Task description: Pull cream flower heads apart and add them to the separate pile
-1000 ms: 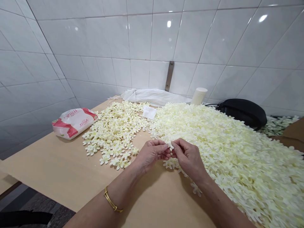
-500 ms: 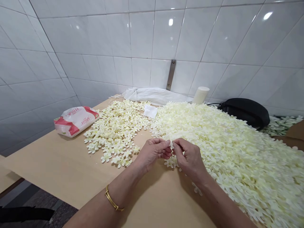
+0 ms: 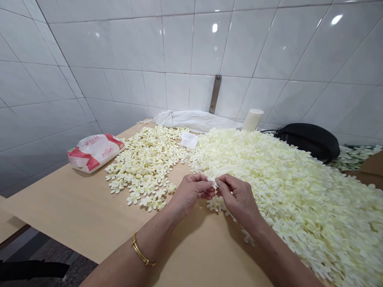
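Between my fingertips is a small white artificial flower (image 3: 214,182), mostly covered by the fingers. My left hand (image 3: 196,190) pinches it from the left, thumb on top and the other fingers curled below. From the other side, my right hand (image 3: 237,195) holds it between thumb and forefinger. A large heap of pale yellow-white artificial flowers (image 3: 281,183) spreads behind and to the right of my hands. Left of them lies a smaller, flatter pile of similar flowers (image 3: 146,163) with yellow centres. One loose flower (image 3: 248,237) rests beneath my right forearm.
A red and white tissue pack (image 3: 96,153) lies left on the tan table (image 3: 74,207). A white paper piece (image 3: 189,140) sits between the piles. Along the tiled wall are a white bag (image 3: 194,120), a white cylinder (image 3: 253,120) and a black case (image 3: 311,141).
Both hands stay pinched together at nearly the same place. The fingertips have shifted very slightly left around the flower; the piles look the same.
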`<state>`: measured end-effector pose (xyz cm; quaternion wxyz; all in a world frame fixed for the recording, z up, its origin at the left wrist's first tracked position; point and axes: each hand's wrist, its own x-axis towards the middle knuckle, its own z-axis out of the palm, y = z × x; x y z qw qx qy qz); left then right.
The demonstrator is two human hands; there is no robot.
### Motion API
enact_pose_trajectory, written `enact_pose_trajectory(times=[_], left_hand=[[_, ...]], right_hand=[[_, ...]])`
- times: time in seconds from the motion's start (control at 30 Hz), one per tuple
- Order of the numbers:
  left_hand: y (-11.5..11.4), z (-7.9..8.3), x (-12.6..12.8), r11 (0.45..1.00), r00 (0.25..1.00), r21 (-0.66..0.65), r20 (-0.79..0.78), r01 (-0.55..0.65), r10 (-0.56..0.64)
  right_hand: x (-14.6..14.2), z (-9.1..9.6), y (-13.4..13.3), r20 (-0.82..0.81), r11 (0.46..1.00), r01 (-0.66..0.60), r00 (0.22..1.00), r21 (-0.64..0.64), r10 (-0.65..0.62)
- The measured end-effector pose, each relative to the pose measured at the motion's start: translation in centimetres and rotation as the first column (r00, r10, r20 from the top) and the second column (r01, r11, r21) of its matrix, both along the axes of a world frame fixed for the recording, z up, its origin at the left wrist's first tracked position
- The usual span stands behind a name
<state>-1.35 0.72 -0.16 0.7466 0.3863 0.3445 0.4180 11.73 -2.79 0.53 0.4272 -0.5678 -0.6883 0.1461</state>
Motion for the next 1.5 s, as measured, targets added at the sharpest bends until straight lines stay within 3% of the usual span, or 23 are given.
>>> enact_pose_trajectory(times=[0.27, 0.53, 0.77, 0.9, 0.97, 1.03, 1.13, 1.23, 1.5], left_hand=[[0.0, 0.2, 0.0, 0.995, 0.993, 0.048, -0.068, -0.089, 0.092], [-0.2, 0.3, 0.0, 0.992, 0.985, 0.093, -0.142, -0.085, 0.098], [0.0, 0.2, 0.0, 0.992, 0.984, 0.076, -0.143, -0.101, 0.111], [0.1, 0.1, 0.0, 0.992, 0.986, 0.063, -0.117, -0.109, 0.116], [0.1, 0.0, 0.0, 0.992, 0.987, 0.055, -0.113, -0.11, 0.116], [0.1, 0.0, -0.1, 0.994, 0.99, 0.046, -0.093, -0.1, 0.104], [0.2, -0.2, -0.1, 0.997, 0.998, 0.038, -0.017, -0.059, 0.06], [0.3, -0.2, -0.1, 0.999, 0.999, 0.043, 0.049, -0.018, 0.016], [0.4, -0.3, -0.1, 0.996, 0.995, 0.084, 0.099, -0.026, 0.017]], right_hand=[[-0.2, 0.9, -0.2, 0.044, 0.989, -0.15, 0.988, 0.012, 0.15], [0.0, -0.1, 0.1, 0.282, 0.977, -0.137, 0.956, 0.161, 0.087], [1.4, -0.1, 0.5, 0.081, 0.986, 0.161, 0.983, 0.041, -0.164], [2.0, 0.3, 0.6, 0.141, 0.922, 0.354, 0.916, 0.158, -0.376], [1.8, 0.6, 0.5, 0.124, 0.931, 0.263, 0.946, 0.253, -0.3], [1.3, 0.8, 0.3, 0.137, 0.945, 0.059, 0.985, 0.321, -0.108], [0.7, 0.7, 0.2, 0.184, 0.928, -0.181, 0.975, 0.326, 0.125], [0.6, 0.3, 0.4, 0.157, 0.933, -0.223, 0.97, 0.284, 0.184], [0.9, 0.4, 0.5, 0.021, 0.957, -0.199, 0.98, 0.211, 0.199]])
